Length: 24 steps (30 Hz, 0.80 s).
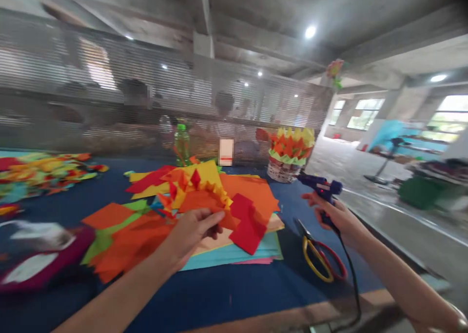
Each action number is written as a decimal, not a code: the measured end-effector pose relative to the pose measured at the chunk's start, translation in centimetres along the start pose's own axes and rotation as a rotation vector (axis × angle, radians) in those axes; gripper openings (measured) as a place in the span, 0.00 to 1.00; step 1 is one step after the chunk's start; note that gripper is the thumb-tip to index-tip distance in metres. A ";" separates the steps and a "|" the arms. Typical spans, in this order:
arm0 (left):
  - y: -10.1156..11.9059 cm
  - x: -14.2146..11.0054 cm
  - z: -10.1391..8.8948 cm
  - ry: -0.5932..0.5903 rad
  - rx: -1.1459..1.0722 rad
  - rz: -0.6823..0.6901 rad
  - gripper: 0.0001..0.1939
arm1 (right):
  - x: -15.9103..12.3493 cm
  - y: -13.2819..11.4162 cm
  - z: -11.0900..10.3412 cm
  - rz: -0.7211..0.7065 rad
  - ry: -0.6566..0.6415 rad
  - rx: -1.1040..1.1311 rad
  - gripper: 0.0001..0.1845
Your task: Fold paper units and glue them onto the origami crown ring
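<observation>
My left hand has its thumb and fingers closed on an orange felt piece edged with yellow and red points. That piece is held above the pile of coloured felt sheets. In my right hand is a dark blue glue gun, its nozzle pointing left and a small red light showing; its black cord hangs down past the table edge. Scissors with one yellow and one red handle loop lie on the blue table below the glue gun.
A basket with pointed felt layers stands at the back right, near a green bottle by the translucent partition. Many felt scraps lie left, behind a purple item. The wooden table edge runs close in front.
</observation>
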<state>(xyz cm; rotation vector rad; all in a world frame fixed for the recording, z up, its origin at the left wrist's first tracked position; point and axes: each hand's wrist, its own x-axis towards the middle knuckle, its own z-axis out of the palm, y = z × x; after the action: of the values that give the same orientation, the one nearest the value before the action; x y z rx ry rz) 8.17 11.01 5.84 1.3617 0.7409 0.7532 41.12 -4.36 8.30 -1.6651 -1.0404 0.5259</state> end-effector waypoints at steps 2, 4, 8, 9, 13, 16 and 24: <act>-0.1 0.3 -0.5 0.010 0.014 -0.019 0.20 | -0.4 -1.1 2.8 -0.026 -0.089 0.040 0.32; -0.2 0.6 -1.0 0.018 0.027 -0.033 0.17 | -0.5 -1.9 5.6 -0.054 -0.176 0.061 0.32; -0.2 1.2 -2.0 0.016 0.052 -0.056 0.13 | -0.8 -2.9 10.4 -0.105 -0.316 0.082 0.35; -0.2 1.3 -2.1 0.016 0.058 -0.061 0.13 | -0.9 -3.0 11.3 -0.113 -0.345 0.083 0.35; -0.1 1.8 -2.6 0.036 0.071 -0.078 0.14 | -1.6 -2.1 13.2 -0.101 -0.440 0.045 0.33; -0.1 2.0 -2.7 0.057 0.063 -0.079 0.16 | -2.3 -0.9 13.2 -0.068 -0.451 -0.015 0.34; 0.3 1.8 -2.4 0.061 0.046 -0.087 0.19 | -4.1 1.3 12.7 -0.139 -0.254 -0.216 0.28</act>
<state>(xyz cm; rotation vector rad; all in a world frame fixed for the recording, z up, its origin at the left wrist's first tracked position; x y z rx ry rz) 7.22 13.83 5.93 1.3440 0.8651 0.7146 29.72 -0.98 2.00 -1.7273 -1.4306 0.5592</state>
